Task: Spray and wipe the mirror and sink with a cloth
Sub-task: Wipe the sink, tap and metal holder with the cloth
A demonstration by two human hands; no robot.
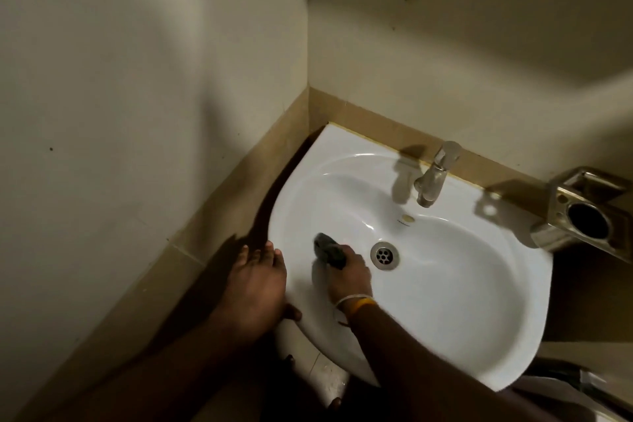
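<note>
The white sink (445,319) is fixed in the corner between 2 walls. The right hand (349,276) is inside the basin, fingers curled around a dark cloth (329,250) – the cloth lies against the left inner slope, just beside the drain (384,255). The left hand (255,288) rests on the left rim of the sink, fingers straight and spread, thumb under the edge. A metal tap (433,178) stands at the back rim. A metal holder (582,212) is on the wall at the right – it is blurred
</note>
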